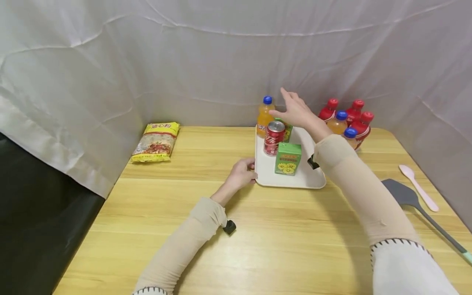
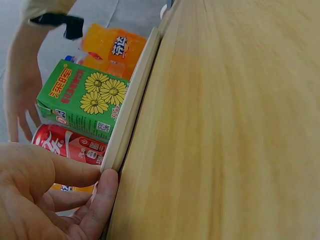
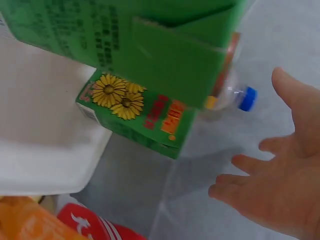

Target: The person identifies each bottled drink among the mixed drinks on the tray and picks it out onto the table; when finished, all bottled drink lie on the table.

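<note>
My left hand (image 1: pixel 242 173) pinches the left rim of a white tray (image 1: pixel 267 177) between thumb and fingers, as the left wrist view also shows. On the tray stand a green drink carton (image 1: pixel 287 159) with yellow flowers, a red soda can (image 1: pixel 271 144), an orange soda bottle (image 1: pixel 264 118) with a blue cap, and a second green carton (image 3: pixel 132 112) at the back. My right hand (image 1: pixel 295 110) hovers over the tray's far side, its fingers spread and nothing in them. In the head view it partly covers the second carton.
Right of the tray stand several bottles, red-capped colas (image 1: pixel 363 126) and blue-capped orange sodas (image 1: pixel 337 124). A pink spoon (image 1: pixel 418 187) and a grey spatula (image 1: pixel 403 194) lie at the right. A yellow food packet (image 1: pixel 156 143) lies back left. A grey curtain (image 1: pixel 206 69) hangs behind the table.
</note>
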`<state>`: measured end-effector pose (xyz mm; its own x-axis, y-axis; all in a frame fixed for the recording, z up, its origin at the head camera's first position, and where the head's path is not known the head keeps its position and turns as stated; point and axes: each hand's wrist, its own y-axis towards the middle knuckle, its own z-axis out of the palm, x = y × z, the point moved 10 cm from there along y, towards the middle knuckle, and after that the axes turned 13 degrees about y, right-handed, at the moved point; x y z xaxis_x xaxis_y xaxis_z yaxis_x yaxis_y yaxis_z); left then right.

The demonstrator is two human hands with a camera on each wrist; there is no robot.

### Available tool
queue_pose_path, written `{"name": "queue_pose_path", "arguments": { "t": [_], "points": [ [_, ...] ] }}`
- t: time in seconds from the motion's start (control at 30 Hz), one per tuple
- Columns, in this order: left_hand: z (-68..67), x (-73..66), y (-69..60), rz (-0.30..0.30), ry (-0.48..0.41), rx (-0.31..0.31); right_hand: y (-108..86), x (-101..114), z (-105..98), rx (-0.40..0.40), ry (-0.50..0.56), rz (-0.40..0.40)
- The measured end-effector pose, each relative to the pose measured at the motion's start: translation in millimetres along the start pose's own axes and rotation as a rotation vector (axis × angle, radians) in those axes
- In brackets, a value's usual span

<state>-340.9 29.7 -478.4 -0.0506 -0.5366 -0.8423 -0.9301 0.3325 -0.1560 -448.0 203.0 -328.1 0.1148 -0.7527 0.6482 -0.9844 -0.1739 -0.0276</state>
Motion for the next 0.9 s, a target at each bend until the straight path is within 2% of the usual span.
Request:
{"name": "queue_pose_path", "arguments": {
  "t": [0.2, 0.47, 0.67, 0.9],
  "points": [
    [-0.2, 2.1, -6.1, -0.004, 0.005, -0.008, 18.2, -4, 22, 0.109, -0.038, 0.013],
    [-0.7, -0.7, -12.2, -0.009, 0.012, -0.01, 30.9, -13, 30, 0.211, 0.031, 0.023],
    [-2.4, -1.7, -14.4, -0.014, 0.021, -0.008, 35.7, -22, 33, 0.179, 0.046, 0.051],
    [-4.3, 0.4, -15.7, -0.014, 0.018, -0.007, 34.9, -18, 34, 0.098, 0.11, 0.027]
  ]
}}
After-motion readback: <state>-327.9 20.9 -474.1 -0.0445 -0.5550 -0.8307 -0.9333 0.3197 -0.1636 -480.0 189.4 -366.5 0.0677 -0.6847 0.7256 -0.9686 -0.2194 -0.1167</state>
